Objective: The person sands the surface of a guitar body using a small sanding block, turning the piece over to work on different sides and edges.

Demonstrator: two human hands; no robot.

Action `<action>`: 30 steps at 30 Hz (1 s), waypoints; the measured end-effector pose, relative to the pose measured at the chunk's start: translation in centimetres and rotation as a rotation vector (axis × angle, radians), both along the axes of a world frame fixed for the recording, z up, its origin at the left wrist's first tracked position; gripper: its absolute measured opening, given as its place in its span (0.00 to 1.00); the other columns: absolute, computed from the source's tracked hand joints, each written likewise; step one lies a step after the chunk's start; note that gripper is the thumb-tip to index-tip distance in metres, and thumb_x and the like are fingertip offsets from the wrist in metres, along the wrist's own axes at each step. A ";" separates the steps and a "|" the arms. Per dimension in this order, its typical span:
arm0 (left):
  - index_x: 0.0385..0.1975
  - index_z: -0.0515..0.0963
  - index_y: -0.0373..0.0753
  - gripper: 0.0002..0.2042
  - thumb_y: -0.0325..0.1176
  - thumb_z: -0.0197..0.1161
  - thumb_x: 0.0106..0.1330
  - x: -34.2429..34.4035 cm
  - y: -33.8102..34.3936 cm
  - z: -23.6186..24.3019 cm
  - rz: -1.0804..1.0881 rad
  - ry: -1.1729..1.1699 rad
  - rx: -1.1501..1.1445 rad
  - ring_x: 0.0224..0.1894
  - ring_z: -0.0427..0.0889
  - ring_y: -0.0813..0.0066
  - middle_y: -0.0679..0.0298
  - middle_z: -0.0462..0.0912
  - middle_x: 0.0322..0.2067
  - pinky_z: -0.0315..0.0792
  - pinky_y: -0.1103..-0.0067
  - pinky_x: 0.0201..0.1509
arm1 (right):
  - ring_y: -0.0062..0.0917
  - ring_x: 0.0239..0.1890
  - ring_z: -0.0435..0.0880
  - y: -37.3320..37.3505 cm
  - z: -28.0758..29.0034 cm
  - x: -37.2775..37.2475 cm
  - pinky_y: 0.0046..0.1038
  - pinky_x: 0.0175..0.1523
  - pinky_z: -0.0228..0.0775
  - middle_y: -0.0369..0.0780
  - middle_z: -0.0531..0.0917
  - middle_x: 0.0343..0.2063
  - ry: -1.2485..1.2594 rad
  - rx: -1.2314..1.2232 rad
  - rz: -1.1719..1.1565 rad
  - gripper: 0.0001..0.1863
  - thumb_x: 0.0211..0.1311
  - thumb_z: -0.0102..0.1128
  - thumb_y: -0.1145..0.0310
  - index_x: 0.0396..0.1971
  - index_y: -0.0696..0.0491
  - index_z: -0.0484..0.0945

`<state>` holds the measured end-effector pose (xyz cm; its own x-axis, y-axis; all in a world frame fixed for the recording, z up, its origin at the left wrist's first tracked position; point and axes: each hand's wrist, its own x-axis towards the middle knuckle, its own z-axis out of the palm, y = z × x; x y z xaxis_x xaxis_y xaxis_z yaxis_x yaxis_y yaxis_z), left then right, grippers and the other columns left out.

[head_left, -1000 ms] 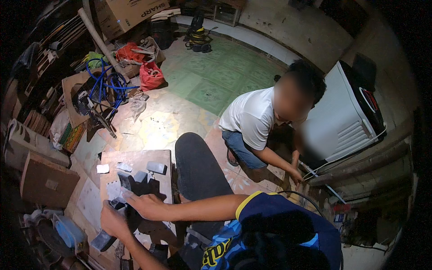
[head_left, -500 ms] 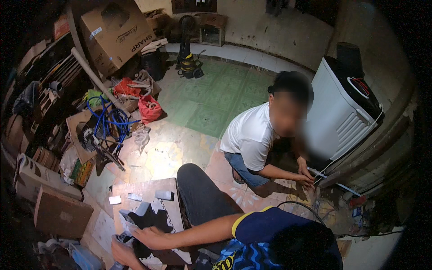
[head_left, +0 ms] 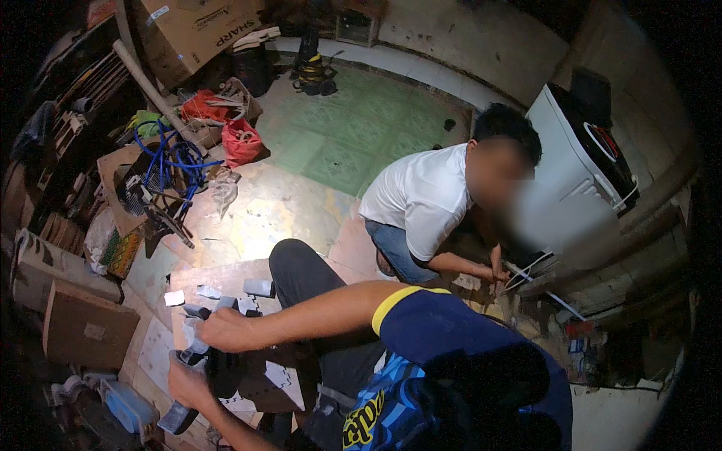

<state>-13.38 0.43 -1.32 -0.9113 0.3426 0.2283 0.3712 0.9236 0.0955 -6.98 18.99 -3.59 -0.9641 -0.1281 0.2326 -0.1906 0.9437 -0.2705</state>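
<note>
My right hand (head_left: 226, 329) closes on a light grey piece (head_left: 194, 340); its fingers partly cover its shape. Just below, my left hand (head_left: 188, 382) is wrapped round a dark grey bar-like piece (head_left: 177, 418) whose end sticks out under the hand. Both hands are close together over a low pale board (head_left: 226, 274). On this board lie a grey block (head_left: 259, 288), a small white piece (head_left: 208, 291) and another white piece (head_left: 174, 298). More grey pieces by my right fingers are partly hidden. A dark shadow covers much of the board's near part.
A co-worker in a white shirt (head_left: 421, 195) crouches at the right, hands at a thin pipe beside a white appliance (head_left: 556, 150). Blue hose (head_left: 169, 161), red bags (head_left: 242, 141) and a carton (head_left: 195, 34) crowd the left. A brown box (head_left: 89, 327) and blue tub (head_left: 129, 406) stand nearer.
The view has shifted. My hands are now further apart, and the dark grey bar's end shows below my left hand. The co-worker leans further toward the pipe.
</note>
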 end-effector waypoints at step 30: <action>0.28 0.79 0.38 0.02 0.25 0.62 0.56 2.2 4.0 3.9 -0.064 -0.046 -0.005 0.31 0.87 0.53 0.51 0.85 0.26 0.79 0.63 0.34 | 0.46 0.61 0.78 1.2 1.6 2.2 0.36 0.69 0.68 0.54 0.77 0.60 0.148 -0.680 0.063 0.31 0.53 0.47 0.82 0.61 0.59 0.74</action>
<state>-11.19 4.47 2.53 -0.8972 0.4013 0.1845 0.4245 0.8988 0.1093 -4.76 20.22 -1.96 -0.9116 0.0380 0.4094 -0.3199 0.5600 -0.7643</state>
